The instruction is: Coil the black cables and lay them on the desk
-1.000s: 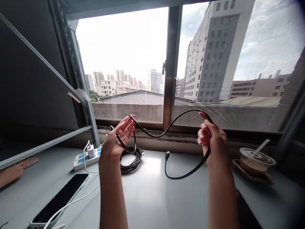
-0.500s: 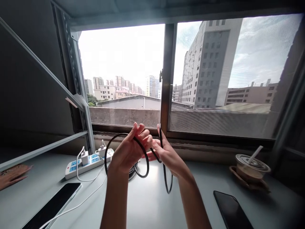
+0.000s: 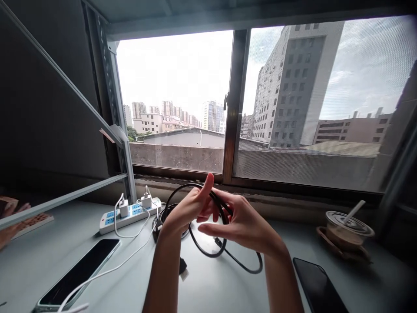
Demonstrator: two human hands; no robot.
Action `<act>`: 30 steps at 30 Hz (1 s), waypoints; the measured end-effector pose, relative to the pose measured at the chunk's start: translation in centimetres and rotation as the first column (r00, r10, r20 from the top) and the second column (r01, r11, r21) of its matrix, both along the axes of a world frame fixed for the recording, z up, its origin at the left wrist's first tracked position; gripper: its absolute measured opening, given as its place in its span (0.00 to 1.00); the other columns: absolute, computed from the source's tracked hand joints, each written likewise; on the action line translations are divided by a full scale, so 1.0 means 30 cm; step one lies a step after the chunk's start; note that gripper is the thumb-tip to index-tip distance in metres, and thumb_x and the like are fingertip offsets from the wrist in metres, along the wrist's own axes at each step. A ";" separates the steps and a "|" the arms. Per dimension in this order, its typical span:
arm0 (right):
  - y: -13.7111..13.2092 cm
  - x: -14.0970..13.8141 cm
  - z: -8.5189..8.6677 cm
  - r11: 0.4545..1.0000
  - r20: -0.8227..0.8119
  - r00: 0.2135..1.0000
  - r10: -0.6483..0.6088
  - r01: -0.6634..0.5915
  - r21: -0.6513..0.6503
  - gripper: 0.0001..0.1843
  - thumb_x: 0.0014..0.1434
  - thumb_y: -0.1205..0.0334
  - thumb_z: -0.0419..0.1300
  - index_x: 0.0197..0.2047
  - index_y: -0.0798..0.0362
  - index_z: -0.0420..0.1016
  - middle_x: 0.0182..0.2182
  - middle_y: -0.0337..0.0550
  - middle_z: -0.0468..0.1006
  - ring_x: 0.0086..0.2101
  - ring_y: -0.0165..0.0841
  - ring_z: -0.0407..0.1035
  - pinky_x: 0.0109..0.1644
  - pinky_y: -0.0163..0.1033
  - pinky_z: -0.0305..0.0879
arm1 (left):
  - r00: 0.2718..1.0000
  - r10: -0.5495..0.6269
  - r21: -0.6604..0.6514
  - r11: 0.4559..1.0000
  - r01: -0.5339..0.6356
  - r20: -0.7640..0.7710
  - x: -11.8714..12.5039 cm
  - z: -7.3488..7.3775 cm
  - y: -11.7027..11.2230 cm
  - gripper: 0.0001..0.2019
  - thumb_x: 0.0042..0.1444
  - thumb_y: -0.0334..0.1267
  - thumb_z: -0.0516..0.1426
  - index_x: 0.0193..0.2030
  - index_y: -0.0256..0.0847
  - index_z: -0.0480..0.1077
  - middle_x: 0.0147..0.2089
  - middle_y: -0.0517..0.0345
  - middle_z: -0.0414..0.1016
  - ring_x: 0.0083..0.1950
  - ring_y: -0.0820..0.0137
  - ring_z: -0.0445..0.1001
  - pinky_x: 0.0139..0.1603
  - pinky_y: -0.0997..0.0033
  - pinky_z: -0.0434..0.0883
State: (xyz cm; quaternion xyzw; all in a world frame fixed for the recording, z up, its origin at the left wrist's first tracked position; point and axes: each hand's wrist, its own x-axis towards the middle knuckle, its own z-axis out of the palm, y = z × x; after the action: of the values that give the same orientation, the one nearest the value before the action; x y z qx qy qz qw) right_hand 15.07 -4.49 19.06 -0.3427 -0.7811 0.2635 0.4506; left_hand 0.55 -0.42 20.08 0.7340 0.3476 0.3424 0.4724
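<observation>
A black cable (image 3: 211,256) is looped between my two hands above the table. My left hand (image 3: 190,206) has its thumb pointing up and its fingers curled around the loop. From the other side, my right hand (image 3: 243,219) holds the gathered strands between its fingers, with its thumb stretched to the left below them. One strand hangs under the right hand, and a small dark plug (image 3: 217,241) shows by the loop. A connector with a metal tip (image 3: 183,271) is partly hidden by my left forearm. Behind the left wrist lies a coil of black cable (image 3: 157,228).
A white power strip (image 3: 130,215) with chargers and a white cord stands at the left. Phones lie at left (image 3: 81,271) and right (image 3: 317,284). A lidded cup (image 3: 348,228) sits in a brown holder. Another person's hand (image 3: 13,226) is at the far left, near a metal shelf frame.
My hands have come together and turned, gathering the cable into a tighter loop. The view has shifted slightly left. The other person's hand now is beside a box-like object.
</observation>
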 end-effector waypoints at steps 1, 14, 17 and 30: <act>-0.002 0.003 -0.003 1.000 0.051 0.999 0.006 -0.007 0.009 0.31 0.52 0.56 0.63 0.58 0.53 0.65 0.26 0.34 0.68 0.24 0.24 0.57 0.26 0.29 0.56 | 0.999 -0.035 0.004 0.999 0.035 -0.017 0.003 0.001 0.000 0.34 0.54 0.65 0.38 0.10 0.39 0.53 0.12 0.64 0.50 0.15 0.78 0.52 0.20 0.74 0.52; 0.055 0.120 -0.024 0.873 -0.040 0.895 -0.444 0.443 0.203 0.21 0.53 0.61 0.61 0.51 0.55 0.75 0.39 0.44 0.79 0.38 0.34 0.72 0.41 0.37 0.66 | 0.946 0.049 0.325 0.932 -0.159 0.321 -0.089 0.054 -0.074 0.07 0.48 0.44 0.62 0.32 0.47 0.72 0.31 0.63 0.73 0.28 0.76 0.66 0.27 0.77 0.65; 0.056 0.113 -0.021 0.834 -0.067 0.871 -0.487 0.486 0.261 0.20 0.51 0.66 0.62 0.49 0.52 0.75 0.38 0.41 0.79 0.39 0.35 0.73 0.41 0.36 0.68 | 0.926 0.188 0.357 0.883 -0.306 0.329 -0.098 0.043 -0.043 0.16 0.44 0.44 0.64 0.41 0.57 0.71 0.41 0.63 0.74 0.46 0.64 0.70 0.34 0.71 0.71; 0.070 0.128 0.002 0.914 -0.452 0.871 -0.194 0.328 0.239 0.22 0.52 0.68 0.58 0.51 0.60 0.73 0.43 0.39 0.79 0.42 0.31 0.73 0.47 0.30 0.70 | 0.865 0.351 0.282 0.842 -0.459 0.360 0.184 -0.079 0.251 0.12 0.44 0.45 0.62 0.35 0.43 0.69 0.32 0.63 0.74 0.42 0.67 0.75 0.39 0.74 0.75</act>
State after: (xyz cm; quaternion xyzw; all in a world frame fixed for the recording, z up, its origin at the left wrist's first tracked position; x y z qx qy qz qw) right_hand 18.92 -2.39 19.13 -0.3071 -0.6432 0.1418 0.6870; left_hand 6.08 7.10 17.72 0.6569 0.3535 0.5982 0.2928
